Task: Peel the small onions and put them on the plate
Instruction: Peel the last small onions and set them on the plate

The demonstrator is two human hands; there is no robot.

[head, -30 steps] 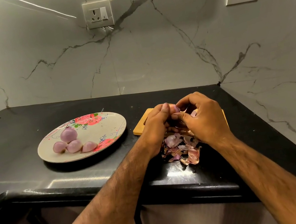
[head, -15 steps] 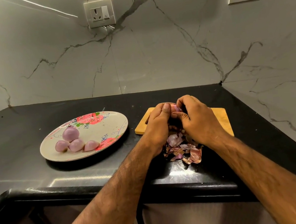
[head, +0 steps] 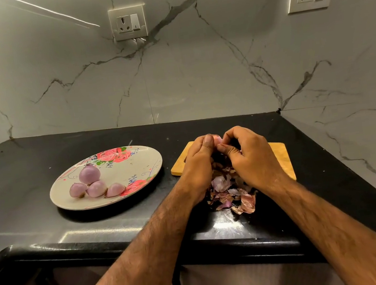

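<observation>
A small pink onion (head: 217, 139) is held between both hands above the wooden cutting board (head: 280, 155). My left hand (head: 197, 163) grips it from the left, thumb on top. My right hand (head: 250, 155) pinches it from the right with curled fingers. Most of the onion is hidden by the fingers. Below the hands lies a heap of onion skins (head: 232, 192) on the black counter. To the left, a floral plate (head: 137, 167) carries several peeled onions (head: 89, 174).
The black counter (head: 37, 155) ends in a front edge near my forearms. Marble walls meet in a corner at the back right. Two wall sockets (head: 128, 22) sit on the walls above.
Both hands have kept working the onion in place, the fingers shifting slightly. The view has shifted a little; the plate and skins are unmoved.
</observation>
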